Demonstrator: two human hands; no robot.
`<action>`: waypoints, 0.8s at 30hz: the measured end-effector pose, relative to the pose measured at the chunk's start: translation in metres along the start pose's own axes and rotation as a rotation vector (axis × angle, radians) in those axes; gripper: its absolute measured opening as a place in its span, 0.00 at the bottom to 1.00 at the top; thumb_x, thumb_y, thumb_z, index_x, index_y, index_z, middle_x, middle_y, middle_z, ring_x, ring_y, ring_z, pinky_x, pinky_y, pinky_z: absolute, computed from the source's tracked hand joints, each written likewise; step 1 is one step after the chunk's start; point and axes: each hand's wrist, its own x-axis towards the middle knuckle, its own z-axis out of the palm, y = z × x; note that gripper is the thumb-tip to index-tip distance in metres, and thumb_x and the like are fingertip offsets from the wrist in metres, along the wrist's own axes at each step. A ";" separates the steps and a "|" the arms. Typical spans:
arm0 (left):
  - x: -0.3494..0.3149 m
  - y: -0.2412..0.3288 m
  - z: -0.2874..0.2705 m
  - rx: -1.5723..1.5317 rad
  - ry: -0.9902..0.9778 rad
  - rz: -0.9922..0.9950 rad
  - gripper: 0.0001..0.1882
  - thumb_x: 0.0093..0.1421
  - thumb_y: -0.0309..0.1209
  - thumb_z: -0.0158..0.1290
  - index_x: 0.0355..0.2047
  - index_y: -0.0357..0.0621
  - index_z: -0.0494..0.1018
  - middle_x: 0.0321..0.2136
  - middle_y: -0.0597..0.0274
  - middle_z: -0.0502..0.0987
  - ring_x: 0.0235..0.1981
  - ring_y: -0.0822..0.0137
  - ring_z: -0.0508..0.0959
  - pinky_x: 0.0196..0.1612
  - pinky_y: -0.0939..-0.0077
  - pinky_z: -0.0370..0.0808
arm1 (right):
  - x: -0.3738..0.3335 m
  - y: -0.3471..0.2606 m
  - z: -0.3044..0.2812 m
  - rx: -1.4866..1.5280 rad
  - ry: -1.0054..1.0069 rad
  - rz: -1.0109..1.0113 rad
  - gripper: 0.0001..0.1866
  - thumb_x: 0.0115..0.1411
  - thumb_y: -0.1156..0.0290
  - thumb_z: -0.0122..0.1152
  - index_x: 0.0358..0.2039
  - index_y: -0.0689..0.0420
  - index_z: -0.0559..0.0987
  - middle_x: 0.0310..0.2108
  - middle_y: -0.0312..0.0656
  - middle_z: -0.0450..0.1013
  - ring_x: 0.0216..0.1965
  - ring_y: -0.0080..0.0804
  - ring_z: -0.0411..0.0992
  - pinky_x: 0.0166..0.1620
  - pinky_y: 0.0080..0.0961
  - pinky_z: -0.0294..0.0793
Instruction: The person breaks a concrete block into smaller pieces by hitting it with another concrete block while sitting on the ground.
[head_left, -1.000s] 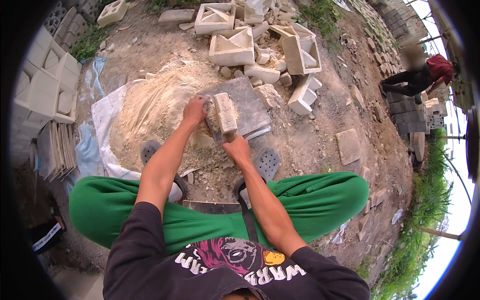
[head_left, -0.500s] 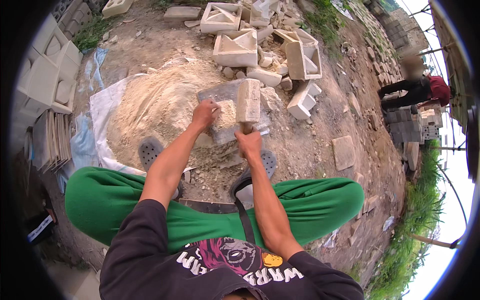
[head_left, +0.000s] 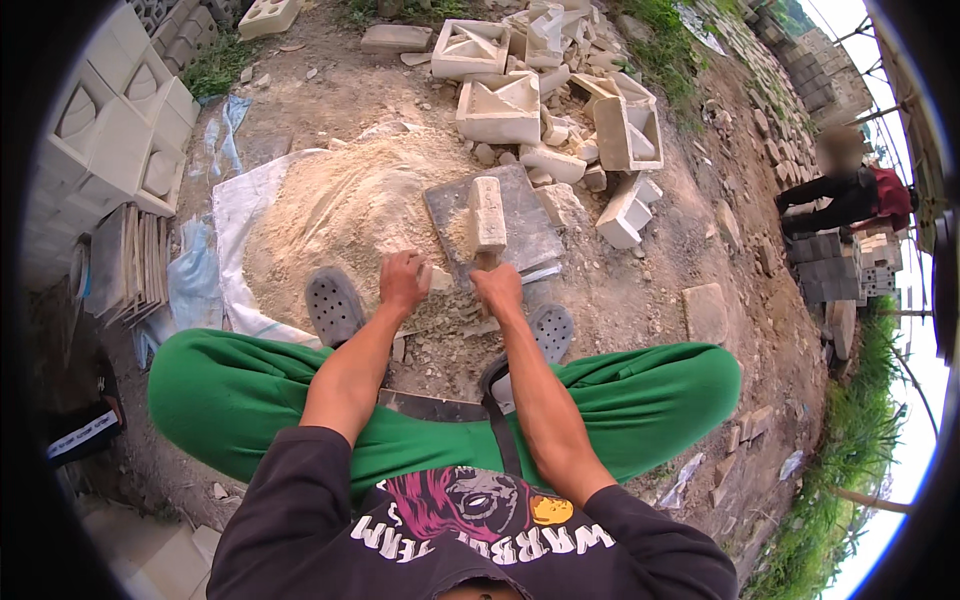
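My right hand (head_left: 497,287) is wrapped round the short handle of a mallet (head_left: 487,213). Its dusty, pale block head lies over a flat dark slab (head_left: 535,220). Pale crumbs (head_left: 459,230) cover part of the slab, left of the head. At the near edge of a heap of pale, sandy rubble (head_left: 335,205) is my left hand (head_left: 403,280), its fingers bent and blurred. Whether it grips anything there does not show. Close by its thumb lies a pale chunk (head_left: 440,279).
My grey clogs (head_left: 335,305) flank the work spot. A white sheet (head_left: 238,205) lies under the heap. Broken pale moulded blocks (head_left: 500,108) are piled beyond the slab; pale blocks (head_left: 125,125) stand stacked at left. Another person (head_left: 850,195) bends over grey blocks (head_left: 825,268) at far right.
My left hand has drawn back from the crumbs on the slab to the heap's near edge. The mallet head has come lower and nearer the slab. The whole view has shifted slightly.
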 end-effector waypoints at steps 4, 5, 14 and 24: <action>-0.012 0.011 -0.014 0.019 -0.082 0.111 0.27 0.52 0.42 0.65 0.51 0.48 0.76 0.49 0.57 0.75 0.52 0.53 0.72 0.57 0.55 0.67 | -0.015 -0.004 0.006 0.150 0.274 -0.120 0.27 0.44 0.56 0.67 0.36 0.69 0.81 0.33 0.59 0.80 0.39 0.54 0.80 0.44 0.41 0.78; -0.014 0.012 -0.014 0.019 -0.082 0.110 0.27 0.52 0.42 0.65 0.51 0.48 0.76 0.49 0.57 0.75 0.52 0.53 0.72 0.57 0.55 0.67 | -0.015 -0.004 0.006 0.212 0.279 -0.171 0.26 0.44 0.56 0.67 0.34 0.70 0.82 0.33 0.60 0.80 0.39 0.55 0.80 0.44 0.41 0.78; -0.001 0.001 -0.023 0.140 -0.346 0.174 0.38 0.42 0.41 0.71 0.54 0.49 0.70 0.51 0.57 0.72 0.56 0.55 0.70 0.57 0.57 0.67 | 0.012 0.019 0.011 0.101 -0.002 -0.067 0.27 0.42 0.57 0.69 0.30 0.73 0.81 0.32 0.61 0.80 0.35 0.53 0.81 0.41 0.40 0.78; -0.025 -0.009 -0.041 0.029 -0.150 0.005 0.30 0.44 0.42 0.67 0.44 0.42 0.70 0.40 0.52 0.72 0.44 0.49 0.74 0.48 0.56 0.72 | 0.024 0.033 -0.009 0.570 0.009 0.127 0.31 0.40 0.55 0.70 0.34 0.75 0.81 0.34 0.63 0.80 0.40 0.54 0.80 0.45 0.41 0.77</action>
